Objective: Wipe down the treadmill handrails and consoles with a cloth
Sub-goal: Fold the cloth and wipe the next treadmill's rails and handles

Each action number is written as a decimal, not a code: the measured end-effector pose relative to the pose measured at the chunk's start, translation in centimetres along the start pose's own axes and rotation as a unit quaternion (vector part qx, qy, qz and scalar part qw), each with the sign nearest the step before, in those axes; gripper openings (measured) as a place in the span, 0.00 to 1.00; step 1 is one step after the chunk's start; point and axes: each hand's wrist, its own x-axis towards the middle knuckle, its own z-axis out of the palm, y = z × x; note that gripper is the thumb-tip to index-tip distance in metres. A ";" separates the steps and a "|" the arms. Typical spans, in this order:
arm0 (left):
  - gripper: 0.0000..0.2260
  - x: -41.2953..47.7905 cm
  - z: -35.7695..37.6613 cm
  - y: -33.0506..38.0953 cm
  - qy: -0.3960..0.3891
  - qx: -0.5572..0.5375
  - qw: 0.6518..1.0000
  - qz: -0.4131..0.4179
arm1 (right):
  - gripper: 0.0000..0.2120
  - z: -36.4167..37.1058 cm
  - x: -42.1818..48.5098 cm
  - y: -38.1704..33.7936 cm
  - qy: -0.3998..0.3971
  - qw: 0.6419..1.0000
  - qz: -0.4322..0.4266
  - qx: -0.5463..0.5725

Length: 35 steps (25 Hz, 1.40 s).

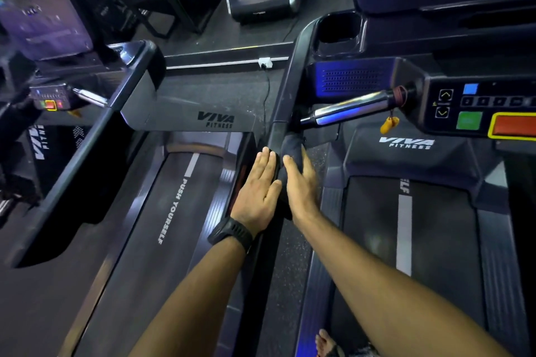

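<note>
Dim gym floor, dark treadmills side by side; between the two nearest runs a black handrail point(285, 90), from near to far. Draped over it is the dark cloth point(291, 145), sandwiched between the left hand point(258, 191) and the right hand point(301, 182); fingers straight, pressed flat against either side, likely so one pass cleans both faces; the console point(478, 107) sits to the right, apart from the cloth.

This is looking like a gym: one treadmill point(177, 211) is lying at lower left and a second treadmill point(406, 226) at lower right, each showing a "VIVA FITNESS" logo point(216, 119). A button console point(478, 107) is glowing at the right edge.
</note>
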 end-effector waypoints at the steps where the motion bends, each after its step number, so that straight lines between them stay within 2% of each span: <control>1: 0.28 0.0 -0.1 0.0 -0.002 -0.002 1.000 0.002 | 0.26 0.1 0.3 -0.3 0.001 0.999 -0.036 -0.009; 2: 0.28 0.0 -0.1 0.0 -0.004 -0.002 1.000 0.002 | 0.26 0.2 1.3 -0.6 0.004 0.998 -0.059 -0.009; 5: 0.28 -0.2 0.0 0.1 -0.005 -0.001 1.000 -0.007 | 0.26 -0.2 1.7 -0.2 0.008 0.998 0.053 0.023; 6: 0.28 -0.4 0.1 0.1 -0.007 -0.001 1.000 -0.008 | 0.25 -0.2 0.9 0.3 0.011 0.998 0.061 0.015; 10: 0.28 -0.6 0.1 -0.1 -0.001 -0.012 1.000 -0.008 | 0.27 -0.1 0.9 0.1 -0.001 0.996 -0.085 -0.016; 11: 0.28 -0.8 0.1 -0.1 -0.002 -0.012 1.000 -0.012 | 0.26 -0.3 1.8 0.2 0.000 0.998 -0.055 -0.005; 13: 0.28 -1.3 0.3 -0.1 -0.001 -0.004 1.000 -0.013 | 0.25 -0.5 1.3 1.4 0.005 0.998 0.062 0.028; 14: 0.29 -1.5 0.4 0.0 -0.001 0.000 1.000 -0.011 | 0.26 -0.6 0.0 2.1 0.006 0.998 0.059 0.029; 18: 0.34 -1.5 0.4 -0.3 0.001 -0.012 1.000 -0.002 | 0.29 -0.3 -1.0 1.6 -0.002 0.996 -0.093 -0.003; 22: 0.35 -1.8 0.5 -0.1 0.000 -0.011 1.000 -0.011 | 0.28 -0.3 -1.7 3.3 0.007 0.999 0.043 0.012; 24: 0.35 -1.9 0.5 -0.1 0.002 -0.012 1.000 -0.005 | 0.30 0.0 -4.0 3.2 0.003 1.000 -0.022 0.003; 26: 0.35 -1.9 0.5 -0.2 -0.002 -0.014 1.000 -0.006 | 0.29 -0.1 -2.5 2.6 0.004 0.997 -0.082 0.002; 27: 0.36 -2.0 0.5 -0.3 -0.004 -0.013 1.000 -0.007 | 0.27 -0.3 -1.5 2.4 0.007 0.998 -0.057 -0.002; 29: 0.36 -2.4 0.6 -0.1 -0.003 -0.012 1.000 -0.009 | 0.26 -0.3 -1.3 2.8 0.014 0.998 0.051 0.017; 30: 0.35 -2.6 0.7 -0.1 -0.004 -0.013 1.000 -0.009 | 0.26 -0.3 -2.4 3.3 0.026 0.998 0.053 0.005; 33: 0.34 -2.8 0.4 -0.1 -0.004 -0.029 1.000 -0.007 | 0.26 -0.1 -4.4 2.8 0.030 0.996 -0.083 -0.020; 34: 0.35 -2.8 0.3 -0.2 -0.005 -0.032 0.999 -0.010 | 0.26 -0.1 -2.8 3.0 0.022 0.995 -0.092 -0.022; 35: 0.36 -3.0 0.4 -0.3 -0.005 -0.032 0.999 -0.014 | 0.25 -0.2 -2.0 2.7 0.013 0.999 -0.047 0.002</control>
